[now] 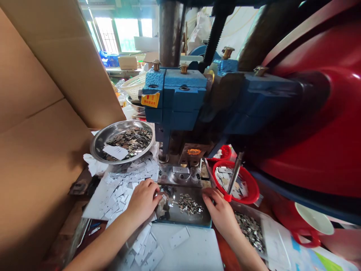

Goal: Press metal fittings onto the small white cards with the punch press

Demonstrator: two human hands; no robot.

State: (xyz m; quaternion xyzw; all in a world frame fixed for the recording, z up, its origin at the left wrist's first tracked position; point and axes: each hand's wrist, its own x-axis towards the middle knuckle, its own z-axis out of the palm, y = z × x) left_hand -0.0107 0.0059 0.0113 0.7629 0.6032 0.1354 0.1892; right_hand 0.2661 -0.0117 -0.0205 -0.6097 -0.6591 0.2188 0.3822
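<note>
A thin pale metal plate point(180, 170) lies on the die block point(169, 177) under the head of a blue press point(176, 98). My left hand point(142, 199) is at the front left of the die, fingers curled, with a small cut metal piece point(163, 204) at its thumb tip. Before the die is a flat tray point(180, 219) with a heap of small metal scraps point(189, 205). My right hand point(220, 207) rests at the tray's right edge, fingers bent and thumb apart, with nothing seen in it.
Loose plates point(124, 188) lie at left beneath a steel bowl point(94, 148) of cut pieces. A red basket point(255, 192), a lever with a red tip point(235, 175), a bin of scraps point(251, 229) and a red mug point(293, 222) stand right. Cardboard point(42, 131) walls the left.
</note>
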